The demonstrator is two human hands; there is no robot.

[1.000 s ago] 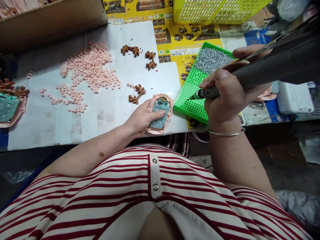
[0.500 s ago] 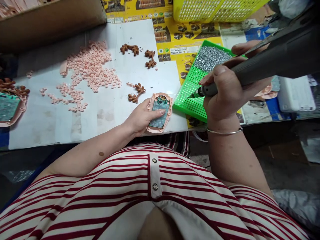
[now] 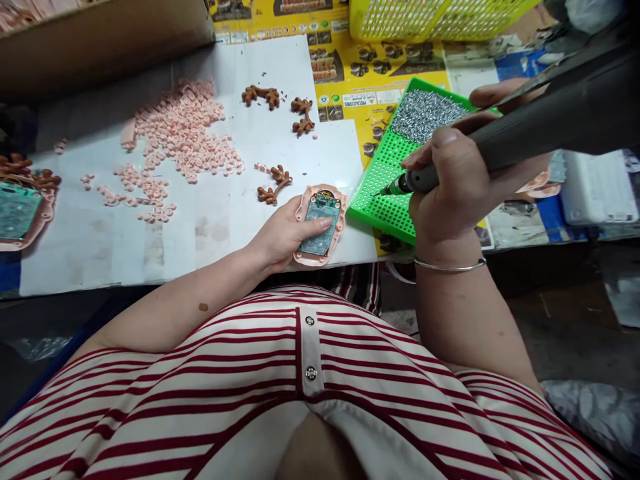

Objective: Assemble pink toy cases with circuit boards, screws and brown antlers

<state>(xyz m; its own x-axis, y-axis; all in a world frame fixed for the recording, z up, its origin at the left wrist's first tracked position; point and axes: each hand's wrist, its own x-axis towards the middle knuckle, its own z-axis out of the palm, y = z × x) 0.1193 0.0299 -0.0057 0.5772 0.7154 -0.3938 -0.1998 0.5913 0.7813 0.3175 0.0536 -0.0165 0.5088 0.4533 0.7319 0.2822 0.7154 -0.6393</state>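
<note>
Near the table's front edge, my left hand (image 3: 285,233) grips a pink plastic shell (image 3: 341,215) from its left side. Its thumb lies across the green circuit board (image 3: 314,245) fitted inside the shell. My right hand (image 3: 455,167) is wrapped round a dark grey electric screwdriver (image 3: 525,137), tilted with its bit pointing down and left. The bit's tip is over the perforated part of a green tray (image 3: 367,208); whether it touches the tray I cannot tell. Many small silver screws (image 3: 425,113) are heaped at the tray's far end.
Small pink plastic pieces (image 3: 185,130) lie heaped at left centre. Several brown antler-shaped parts (image 3: 274,183) lie beyond my left hand. Another shell with a board (image 3: 20,213) sits far left. A cardboard box (image 3: 105,50) and a yellow basket (image 3: 435,20) stand at the back; a white case (image 3: 597,190) is at right.
Both hands keep nearly the same pose and hold the same things. The whole view has shifted very slightly; nothing was picked up or let go.
</note>
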